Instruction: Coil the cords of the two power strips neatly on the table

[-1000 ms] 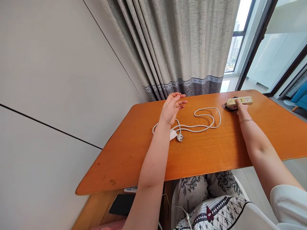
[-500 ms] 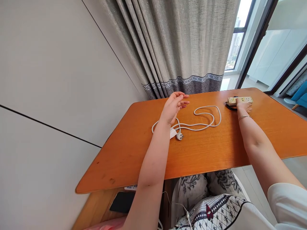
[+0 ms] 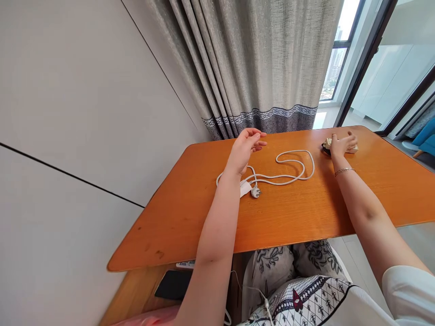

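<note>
My left hand (image 3: 245,148) hangs above the table, its fingers loosely bent and apart, with nothing in them. Below it a white cable (image 3: 292,182) lies in loops. Beside my left wrist are the cable's three-pin plug (image 3: 256,192) and a white block (image 3: 245,188), partly hidden by the forearm. At the far right, my right hand (image 3: 343,145) is over a cream power strip (image 3: 354,150), fingers spread and raised. The hand covers most of the strip; I cannot tell whether the palm touches it. A bit of black cord (image 3: 325,150) shows at the strip's left end.
The orange wooden table (image 3: 190,213) reaches toward a grey curtain (image 3: 272,68). A white panelled wall (image 3: 68,113) stands at the left. Under the table edge, a black phone-like slab (image 3: 172,285) lies on a wooden surface. A window and a glass door are at the right.
My right hand has lifted its fingers off the power strip and spread them, shifting slightly left and up. My left hand and the white cable stay nearly as they were.
</note>
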The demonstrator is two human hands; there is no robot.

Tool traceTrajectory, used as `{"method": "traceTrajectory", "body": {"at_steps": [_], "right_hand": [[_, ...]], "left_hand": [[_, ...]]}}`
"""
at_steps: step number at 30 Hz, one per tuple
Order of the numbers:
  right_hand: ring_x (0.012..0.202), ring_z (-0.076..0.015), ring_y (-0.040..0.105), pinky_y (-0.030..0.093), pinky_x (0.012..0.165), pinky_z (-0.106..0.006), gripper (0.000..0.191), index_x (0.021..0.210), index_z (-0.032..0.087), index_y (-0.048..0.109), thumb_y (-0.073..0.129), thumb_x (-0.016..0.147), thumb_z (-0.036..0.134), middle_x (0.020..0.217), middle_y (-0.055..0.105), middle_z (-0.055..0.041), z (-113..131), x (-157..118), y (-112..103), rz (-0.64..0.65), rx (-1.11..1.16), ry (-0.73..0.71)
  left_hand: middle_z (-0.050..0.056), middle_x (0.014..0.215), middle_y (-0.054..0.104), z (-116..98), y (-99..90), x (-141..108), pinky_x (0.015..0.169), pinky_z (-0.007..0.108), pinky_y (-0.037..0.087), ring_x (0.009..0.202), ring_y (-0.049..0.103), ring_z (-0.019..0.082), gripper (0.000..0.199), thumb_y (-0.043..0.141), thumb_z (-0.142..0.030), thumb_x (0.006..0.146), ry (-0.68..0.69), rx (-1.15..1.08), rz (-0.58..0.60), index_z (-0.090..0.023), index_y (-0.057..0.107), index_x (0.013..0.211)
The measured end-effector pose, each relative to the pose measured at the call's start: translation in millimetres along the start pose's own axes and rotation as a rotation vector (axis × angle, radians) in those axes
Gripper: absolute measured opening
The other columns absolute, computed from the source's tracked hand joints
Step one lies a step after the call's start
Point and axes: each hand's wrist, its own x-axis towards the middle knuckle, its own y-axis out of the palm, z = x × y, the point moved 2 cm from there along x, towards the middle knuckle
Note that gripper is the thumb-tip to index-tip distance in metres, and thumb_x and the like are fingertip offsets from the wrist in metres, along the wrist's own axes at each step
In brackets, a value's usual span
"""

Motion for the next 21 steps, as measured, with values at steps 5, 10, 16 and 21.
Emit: {"method": "traceTrajectory", "body": {"at_steps": [5,10,16,21], "right_hand": [[0.117,-0.0212,0.062,0.043,0.108,-0.038,0.03,0.119,0.015,0.062,0.057,0.09,0.024,0.122,0.068,-0.0131,67,-56,-2,0.424,0.271,-0.591],[0.101,-0.0225,0.071,0.051,0.093,-0.033,0.025,0.11,0.017,0.073,0.061,0.092,0.029,0.113,0.077,-0.0113,99,-150,-14,1.103,-0.114,-1.049],[0.107,-0.0293,0.072,0.051,0.082,-0.032,0.03,0.11,0.016,0.075,0.053,0.098,0.031,0.116,0.076,-0.0161,87,-216,-22,1.22,-0.629,-1.287],[0.103,-0.0287,0.073,0.053,0.079,-0.032,0.026,0.111,0.019,0.072,0.063,0.091,0.033,0.113,0.077,-0.013,74,-229,-18,1.242,-0.663,-1.287]], "left_hand": [[0.003,0.105,0.073,0,-11.9,6,0.079,0.026,0.05,0.083,0.069,0.013,0.014,0.063,-0.034,0.085,0.052,0.001,-0.079,-0.023,0.056,0.091],[0.002,0.096,0.071,10,-26.0,17,0.078,0.026,0.05,0.081,0.067,0.014,0.014,0.066,-0.033,0.084,0.097,0.153,-0.16,-0.023,0.057,0.087],[0.004,0.088,0.067,30,-34.7,22,0.083,0.035,0.047,0.08,0.064,0.02,0.013,0.064,-0.033,0.085,0.048,0.62,-0.046,-0.022,0.059,0.081],[0.006,0.087,0.069,45,-36.7,23,0.08,0.036,0.046,0.083,0.063,0.024,0.019,0.066,-0.04,0.084,-0.035,0.82,0.121,-0.023,0.061,0.079]]}}
